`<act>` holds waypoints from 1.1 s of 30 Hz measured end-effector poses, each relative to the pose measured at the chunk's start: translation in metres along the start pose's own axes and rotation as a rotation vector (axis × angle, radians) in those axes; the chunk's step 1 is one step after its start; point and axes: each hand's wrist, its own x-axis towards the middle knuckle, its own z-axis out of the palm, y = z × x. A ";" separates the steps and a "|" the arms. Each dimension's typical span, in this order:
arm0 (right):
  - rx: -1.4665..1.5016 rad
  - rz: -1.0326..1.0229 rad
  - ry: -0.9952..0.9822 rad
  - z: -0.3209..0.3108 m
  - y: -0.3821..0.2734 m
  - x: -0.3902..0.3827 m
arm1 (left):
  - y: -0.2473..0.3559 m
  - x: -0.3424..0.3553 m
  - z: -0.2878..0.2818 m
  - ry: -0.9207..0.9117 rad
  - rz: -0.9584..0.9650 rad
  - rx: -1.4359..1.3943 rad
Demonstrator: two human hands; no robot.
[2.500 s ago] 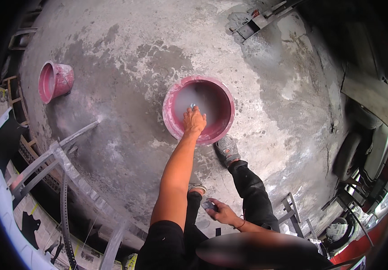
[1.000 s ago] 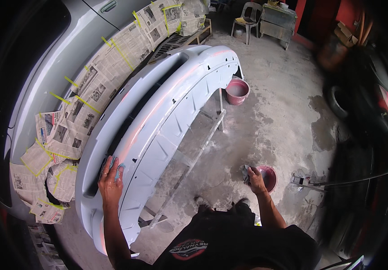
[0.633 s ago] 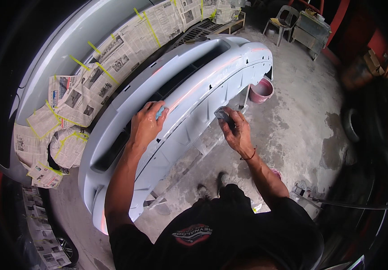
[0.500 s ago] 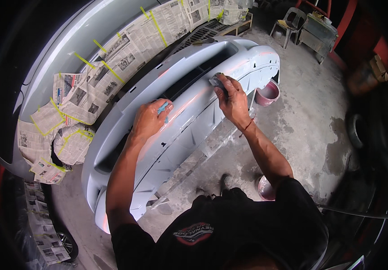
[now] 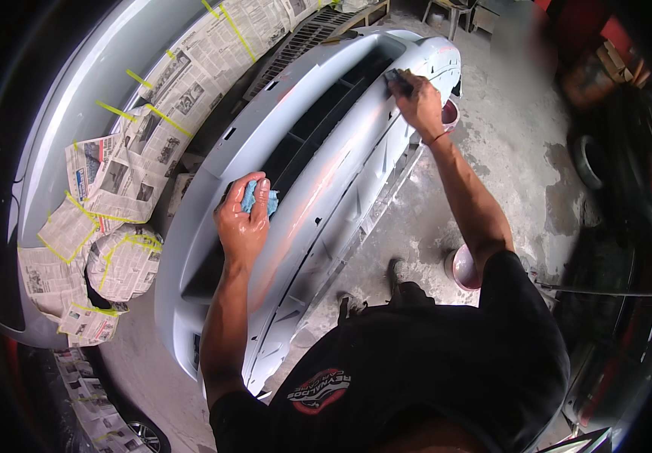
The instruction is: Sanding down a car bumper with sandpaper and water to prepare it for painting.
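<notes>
A pale grey car bumper (image 5: 269,117) lies in front of me, slanting from near left to far right, with orange-pink patches along its wet-looking ridge. My left hand (image 5: 240,230) is closed around a crumpled light-blue cloth (image 5: 250,199), part of which sticks out between the fingers. It is over the bumper's opening, close to the ridge. Farther along, my right hand (image 5: 420,106) grips a small dark grey pad (image 5: 396,80) against the ridge near the far end. Whether the pad is sandpaper or a block I cannot tell, since the fingers partly cover it.
To the left stands a silver car (image 5: 46,162) masked with newspaper (image 5: 133,151) and yellow-green tape. One bucket (image 5: 465,270) is beside my right arm; another bucket (image 5: 450,115) is partly hidden behind the right forearm. A tyre (image 5: 589,161) rests at the right on the stained concrete floor (image 5: 503,143).
The view has shifted. My right hand has slid the pad farther along the ridge toward the far end. My left hand has come off the ridge, over the opening, showing more cloth.
</notes>
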 end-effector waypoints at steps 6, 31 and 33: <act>0.293 -0.259 -0.249 -0.003 -0.195 -0.220 | -0.014 -0.010 -0.008 0.162 -0.164 -0.138; 0.230 -0.395 0.083 0.013 -0.181 -0.209 | -0.005 -0.004 -0.004 0.123 -0.065 -0.181; 0.066 -0.062 0.267 0.017 -0.130 -0.129 | -0.005 -0.002 -0.004 0.103 -0.006 -0.157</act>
